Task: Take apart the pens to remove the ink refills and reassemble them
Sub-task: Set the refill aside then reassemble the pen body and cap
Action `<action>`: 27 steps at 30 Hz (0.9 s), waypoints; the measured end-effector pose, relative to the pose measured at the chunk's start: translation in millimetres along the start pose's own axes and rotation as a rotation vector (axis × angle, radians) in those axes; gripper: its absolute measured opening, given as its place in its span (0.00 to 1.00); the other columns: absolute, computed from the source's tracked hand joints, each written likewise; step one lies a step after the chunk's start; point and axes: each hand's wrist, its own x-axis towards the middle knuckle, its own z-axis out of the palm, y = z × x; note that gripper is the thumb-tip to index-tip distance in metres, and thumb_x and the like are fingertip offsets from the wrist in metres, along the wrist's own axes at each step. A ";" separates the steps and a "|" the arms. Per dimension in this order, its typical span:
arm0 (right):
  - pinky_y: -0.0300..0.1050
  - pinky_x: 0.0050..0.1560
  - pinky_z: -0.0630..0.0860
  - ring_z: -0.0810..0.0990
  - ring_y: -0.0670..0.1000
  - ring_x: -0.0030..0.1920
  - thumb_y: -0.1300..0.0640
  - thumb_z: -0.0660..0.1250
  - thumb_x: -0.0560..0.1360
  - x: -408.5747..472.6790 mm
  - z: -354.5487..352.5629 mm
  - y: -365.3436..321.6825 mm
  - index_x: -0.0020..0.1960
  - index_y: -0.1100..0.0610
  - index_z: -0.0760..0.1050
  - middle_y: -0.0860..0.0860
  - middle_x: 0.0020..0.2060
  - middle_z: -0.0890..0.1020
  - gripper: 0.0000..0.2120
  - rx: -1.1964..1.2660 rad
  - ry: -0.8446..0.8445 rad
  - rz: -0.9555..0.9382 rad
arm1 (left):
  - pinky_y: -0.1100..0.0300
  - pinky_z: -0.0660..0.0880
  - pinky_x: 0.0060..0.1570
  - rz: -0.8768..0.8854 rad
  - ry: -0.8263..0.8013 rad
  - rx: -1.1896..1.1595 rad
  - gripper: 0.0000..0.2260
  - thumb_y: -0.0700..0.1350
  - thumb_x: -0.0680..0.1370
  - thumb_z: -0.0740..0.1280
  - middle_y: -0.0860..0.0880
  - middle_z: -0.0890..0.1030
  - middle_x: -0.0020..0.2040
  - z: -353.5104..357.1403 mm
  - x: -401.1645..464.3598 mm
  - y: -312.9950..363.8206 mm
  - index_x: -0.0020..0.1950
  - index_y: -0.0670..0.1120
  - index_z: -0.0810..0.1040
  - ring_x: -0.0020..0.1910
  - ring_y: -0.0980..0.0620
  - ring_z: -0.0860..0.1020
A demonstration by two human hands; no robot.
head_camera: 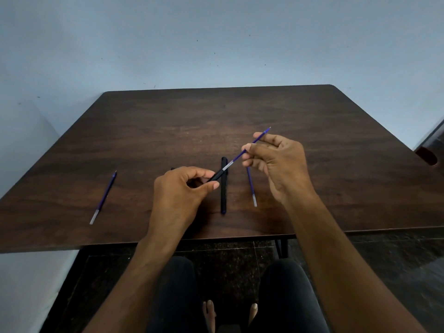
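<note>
My left hand (182,191) grips a black pen barrel (216,176) above the dark wooden table (312,188), its open end pointing up to the right. My right hand (276,162) pinches a thin blue ink refill (237,157) whose clear lower end meets the barrel's mouth; its tip sticks out past my fingers at the upper right. A second black pen barrel (224,195) lies on the table between my hands. One loose blue refill (251,188) lies under my right hand, and another refill (103,198) lies far left.
A small dark part (172,168) peeks out behind my left hand. A pale blue wall stands behind the table. My knees and bare feet show below the table's near edge (240,236). A dark object (428,156) sits off the right side.
</note>
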 end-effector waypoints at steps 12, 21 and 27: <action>0.46 0.40 0.84 0.85 0.53 0.34 0.72 0.72 0.74 -3.8 5.3 -0.5 0.63 0.67 0.75 0.60 0.40 0.87 0.17 -0.050 -0.002 -0.023 | 0.71 0.76 0.45 0.020 0.000 0.008 0.10 0.46 0.69 0.79 0.57 0.84 0.40 -0.9 -0.5 0.6 0.48 0.55 0.86 0.41 0.62 0.81; 0.47 0.34 0.82 0.83 0.55 0.32 0.73 0.73 0.73 -10.0 17.6 14.9 0.52 0.65 0.77 0.62 0.38 0.86 0.11 -0.039 -0.107 0.012 | 0.75 0.73 0.42 0.028 0.015 0.021 0.10 0.46 0.69 0.79 0.57 0.84 0.40 -1.1 0.7 -1.0 0.49 0.53 0.86 0.41 0.63 0.81; 0.44 0.32 0.81 0.82 0.53 0.31 0.71 0.76 0.71 -13.4 20.4 19.9 0.47 0.64 0.80 0.59 0.34 0.85 0.08 -0.092 -0.163 0.060 | 0.76 0.73 0.43 0.032 0.029 0.017 0.10 0.46 0.70 0.79 0.56 0.85 0.40 -0.8 1.1 -3.2 0.50 0.52 0.86 0.41 0.61 0.81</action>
